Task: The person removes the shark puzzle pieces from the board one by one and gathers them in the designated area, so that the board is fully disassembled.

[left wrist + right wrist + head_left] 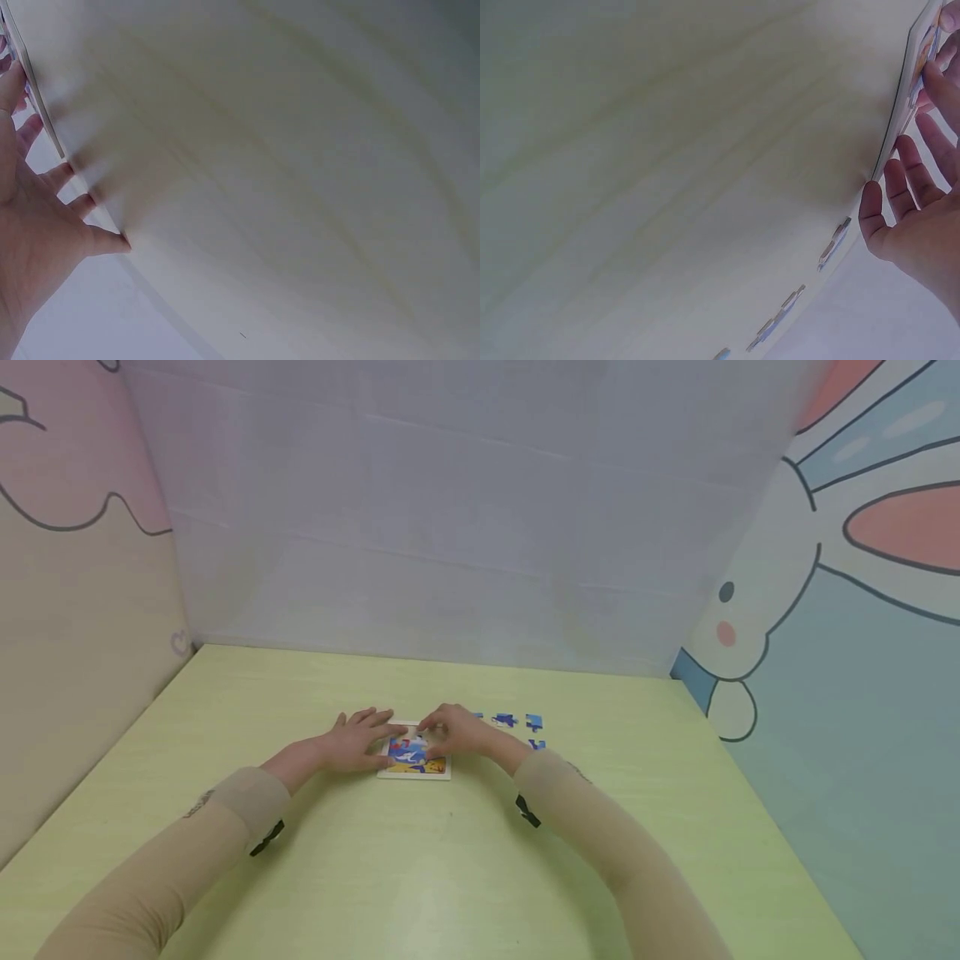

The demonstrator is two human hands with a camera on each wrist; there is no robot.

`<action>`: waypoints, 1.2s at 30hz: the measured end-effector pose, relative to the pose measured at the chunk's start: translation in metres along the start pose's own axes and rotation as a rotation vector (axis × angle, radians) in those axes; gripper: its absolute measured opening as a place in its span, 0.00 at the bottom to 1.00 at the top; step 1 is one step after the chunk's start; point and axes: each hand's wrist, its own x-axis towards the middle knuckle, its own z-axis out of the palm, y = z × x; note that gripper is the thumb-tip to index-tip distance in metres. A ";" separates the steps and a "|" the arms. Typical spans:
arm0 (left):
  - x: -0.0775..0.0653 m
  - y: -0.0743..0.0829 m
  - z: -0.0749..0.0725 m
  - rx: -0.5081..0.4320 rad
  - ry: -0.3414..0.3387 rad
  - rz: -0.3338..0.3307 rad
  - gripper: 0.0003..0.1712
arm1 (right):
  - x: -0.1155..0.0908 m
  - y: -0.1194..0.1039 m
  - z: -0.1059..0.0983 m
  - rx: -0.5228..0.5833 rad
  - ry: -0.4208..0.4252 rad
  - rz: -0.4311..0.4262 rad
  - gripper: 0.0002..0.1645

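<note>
On the pale surface (442,877), fitting seems in hand: the left grip (356,747) lies spread, empty, against the puzzle (414,777); the right grip (463,733) arches half-open over it – any hold, I cannot tell. Next calls for careful seating. White-rimmed, blue above yellow, pale on top – loose pieces (533,722) lie rightward.

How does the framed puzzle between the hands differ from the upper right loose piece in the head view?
Size: the framed puzzle is much larger than the loose piece.
Colour: the framed puzzle shows yellow and red too; the loose piece looks mostly blue.
Contact: the left hand touches the framed puzzle; neither hand touches the loose piece.
Shared: both lie on the table and show blue.
</note>
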 end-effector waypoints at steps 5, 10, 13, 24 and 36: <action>0.001 -0.001 0.001 0.002 -0.004 -0.002 0.36 | 0.001 -0.001 0.000 -0.052 -0.023 -0.005 0.27; 0.001 -0.001 0.001 -0.003 -0.004 -0.002 0.36 | 0.003 0.001 0.001 -0.083 -0.029 -0.018 0.26; 0.001 0.000 0.001 0.000 -0.003 -0.002 0.36 | 0.004 0.003 0.002 -0.074 -0.030 -0.013 0.26; 0.001 0.000 0.001 -0.007 0.012 0.002 0.35 | 0.003 0.000 0.002 0.003 -0.029 0.002 0.26; 0.002 -0.003 0.003 -0.023 0.024 0.031 0.25 | 0.005 0.002 0.004 0.023 -0.017 -0.009 0.26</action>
